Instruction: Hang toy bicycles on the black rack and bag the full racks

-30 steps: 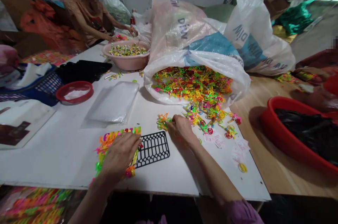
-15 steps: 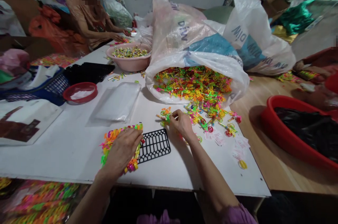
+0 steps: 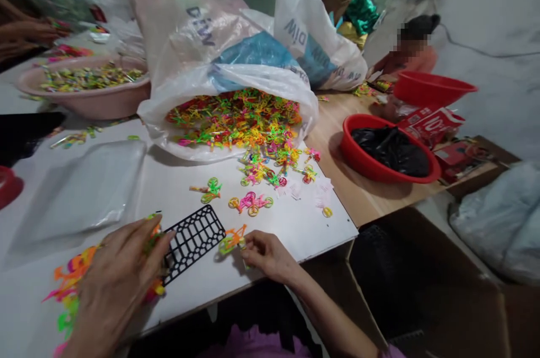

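A white laminated board tabletop [image 3: 181, 189] carries a pink plastic basin [image 3: 97, 104], a white plastic sack [image 3: 228, 79], a flat clear plastic bag [image 3: 84, 195], a black lattice plastic frame [image 3: 194, 242], loose neon plastic bicycle-shaped pieces [image 3: 251, 203] and white paper slips [image 3: 295, 190]. An adjoining light wooden tabletop [image 3: 371, 200] supports a round red plastic basin [image 3: 390, 175].

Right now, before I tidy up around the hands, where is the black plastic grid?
In the head view, the black plastic lattice frame lies near the front edge of the white table top, between the person's left hand and right hand, closer to the left.
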Action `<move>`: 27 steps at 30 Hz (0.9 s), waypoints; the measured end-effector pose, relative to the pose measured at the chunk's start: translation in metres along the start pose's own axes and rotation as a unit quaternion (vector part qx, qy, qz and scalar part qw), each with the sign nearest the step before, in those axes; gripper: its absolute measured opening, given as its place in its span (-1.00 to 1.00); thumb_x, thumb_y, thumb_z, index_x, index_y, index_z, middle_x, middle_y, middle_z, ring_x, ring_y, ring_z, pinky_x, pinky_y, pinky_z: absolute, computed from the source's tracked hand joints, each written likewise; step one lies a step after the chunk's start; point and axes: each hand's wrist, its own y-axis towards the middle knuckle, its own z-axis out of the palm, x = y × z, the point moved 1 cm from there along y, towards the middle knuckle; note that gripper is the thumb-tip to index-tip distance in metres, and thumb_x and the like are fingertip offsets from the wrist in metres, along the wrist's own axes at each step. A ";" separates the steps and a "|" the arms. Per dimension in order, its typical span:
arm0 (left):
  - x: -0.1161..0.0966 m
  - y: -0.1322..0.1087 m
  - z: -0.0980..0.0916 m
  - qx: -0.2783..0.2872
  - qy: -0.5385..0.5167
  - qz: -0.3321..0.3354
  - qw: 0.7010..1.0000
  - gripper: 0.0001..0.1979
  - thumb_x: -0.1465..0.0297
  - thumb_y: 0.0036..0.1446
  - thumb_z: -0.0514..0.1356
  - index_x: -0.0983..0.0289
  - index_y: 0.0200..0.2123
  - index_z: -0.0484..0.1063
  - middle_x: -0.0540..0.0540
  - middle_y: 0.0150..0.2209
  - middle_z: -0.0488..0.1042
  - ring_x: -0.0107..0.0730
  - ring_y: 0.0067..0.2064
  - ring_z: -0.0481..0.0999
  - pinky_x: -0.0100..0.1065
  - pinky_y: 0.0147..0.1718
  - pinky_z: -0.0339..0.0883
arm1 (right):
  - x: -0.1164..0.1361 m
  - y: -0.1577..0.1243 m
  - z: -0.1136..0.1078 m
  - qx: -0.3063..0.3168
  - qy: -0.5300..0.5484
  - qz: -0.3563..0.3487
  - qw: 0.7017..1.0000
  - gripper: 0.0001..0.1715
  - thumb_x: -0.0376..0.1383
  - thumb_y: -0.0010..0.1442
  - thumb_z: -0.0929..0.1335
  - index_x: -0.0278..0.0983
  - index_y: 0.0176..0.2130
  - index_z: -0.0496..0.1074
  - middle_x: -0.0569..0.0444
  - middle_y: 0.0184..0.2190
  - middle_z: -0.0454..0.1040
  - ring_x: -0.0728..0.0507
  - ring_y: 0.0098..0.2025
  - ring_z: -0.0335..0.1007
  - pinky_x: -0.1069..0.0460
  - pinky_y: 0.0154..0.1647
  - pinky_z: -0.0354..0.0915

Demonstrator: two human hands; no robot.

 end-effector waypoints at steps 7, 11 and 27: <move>-0.064 -0.009 0.054 0.154 -0.311 -0.242 0.906 -0.66 0.13 -0.10 0.21 0.23 -0.32 0.50 0.08 -0.33 0.54 -0.26 -0.28 0.52 -0.32 -0.27 0.42 | 0.023 -0.004 0.013 0.075 0.035 -0.033 0.996 -0.76 -0.20 0.08 0.35 -0.30 -0.27 0.37 0.23 -0.57 0.17 0.06 -0.52 0.03 0.14 -0.50 0.02; -0.067 -0.014 0.068 0.116 -0.354 -0.273 0.887 -0.73 0.17 -0.13 0.23 0.24 -0.43 0.51 0.09 -0.36 0.53 -0.26 -0.28 0.50 -0.31 -0.24 0.39 | 0.016 -0.007 0.013 0.054 -0.001 -0.027 0.998 -0.84 -0.27 0.09 0.33 -0.30 -0.29 0.38 0.25 -0.59 0.12 0.06 -0.54 -0.02 0.14 -0.53 -0.03; -0.064 -0.049 0.087 0.092 -0.546 -0.436 0.710 -0.65 0.14 -0.12 0.29 0.33 -0.42 0.44 0.05 -0.47 0.45 -0.40 -0.44 0.45 -0.38 -0.42 0.37 | 0.017 0.012 -0.028 -0.053 -0.244 -0.048 0.967 -0.75 -0.23 0.16 0.28 -0.31 -0.21 0.43 0.14 -0.49 0.36 0.01 -0.45 0.22 0.12 -0.43 0.12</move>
